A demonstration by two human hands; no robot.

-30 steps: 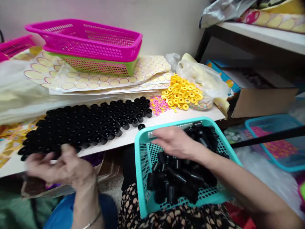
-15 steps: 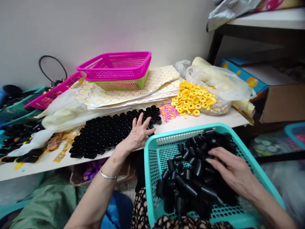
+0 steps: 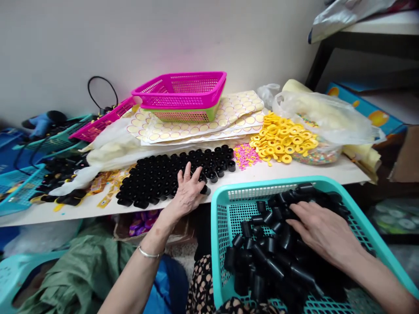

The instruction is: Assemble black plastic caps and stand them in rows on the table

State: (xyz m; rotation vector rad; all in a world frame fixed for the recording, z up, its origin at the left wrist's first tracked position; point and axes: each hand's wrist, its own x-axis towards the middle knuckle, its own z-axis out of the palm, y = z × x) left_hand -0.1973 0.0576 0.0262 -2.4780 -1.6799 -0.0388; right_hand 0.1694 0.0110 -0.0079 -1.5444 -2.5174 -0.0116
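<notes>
Many short black plastic cylinders (image 3: 153, 174) stand upright in packed rows on the white table. Over the rows' front right part, my left hand (image 3: 188, 192) lies with fingers spread, its fingertips touching the cylinders. One cylinder by its thumb is partly hidden. A turquoise basket (image 3: 218, 244) rests at my lap, holding a loose heap of black cylinders (image 3: 271, 261), some lying on their sides. My right hand (image 3: 322, 231) reaches into this heap, thumb and index finger apart against the pieces. Its other fingers are partly hidden.
Behind the rows, a pink basket (image 3: 183, 100) sits on sheets of round stickers (image 3: 242, 107). Yellow rings (image 3: 284, 139) and small pink pieces (image 3: 247, 156) are piled to the right. A cardboard box (image 3: 404, 157) stands at far right; a glue gun (image 3: 44, 122) lies at far left.
The view has shifted left, so the table things appear further right. My left hand has drawn slightly nearer the front edge of the table. My right hand stays in the basket, thumb and index finger further apart.
</notes>
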